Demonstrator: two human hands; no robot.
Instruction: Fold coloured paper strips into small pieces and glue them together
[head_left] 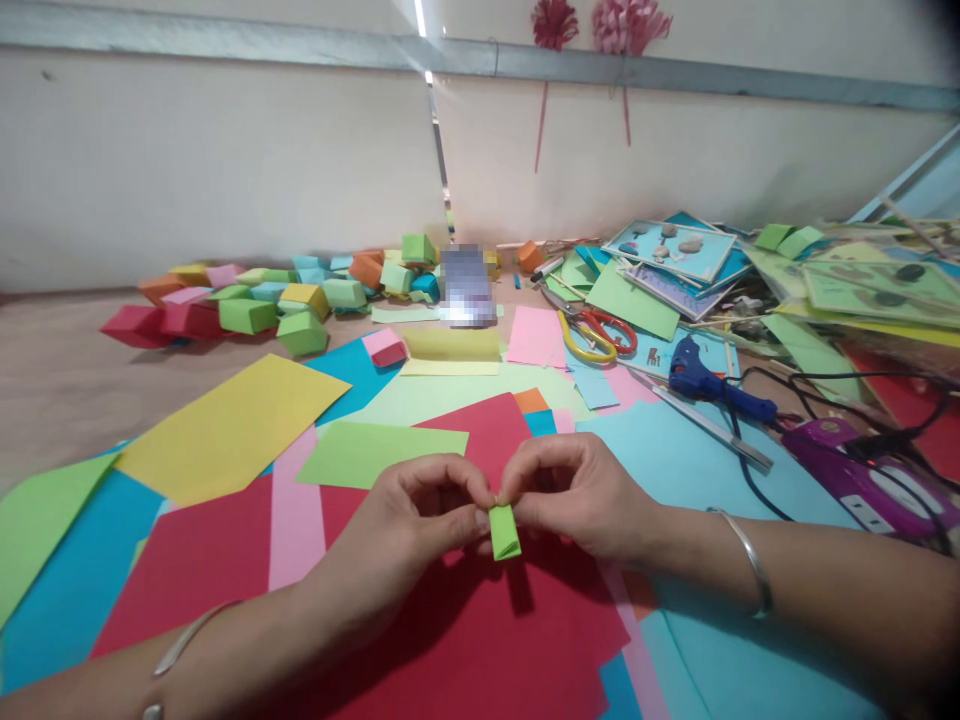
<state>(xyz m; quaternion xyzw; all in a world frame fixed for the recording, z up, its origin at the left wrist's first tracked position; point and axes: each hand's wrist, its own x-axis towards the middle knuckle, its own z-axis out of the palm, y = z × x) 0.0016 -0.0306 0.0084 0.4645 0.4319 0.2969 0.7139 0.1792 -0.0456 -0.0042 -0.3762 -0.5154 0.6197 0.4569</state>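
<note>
A small folded piece of bright green paper (505,535) is held just above a red sheet (480,640). My left hand (427,510) pinches it from the left between thumb and index finger. From the right, my right hand (577,495) pinches its upper end, so the fingertips of both hands nearly meet there. The paper's lower end points toward me and shows folded layers. Behind my left hand lies a flat light green sheet (382,455).
Several coloured paper boxes (247,316) are heaped at the back left. On the right are scissors (589,338), a cutter knife (705,425), a blue glue gun (697,375) and a purple extension socket (855,475) with black cables. Framed pictures (667,250) are stacked behind.
</note>
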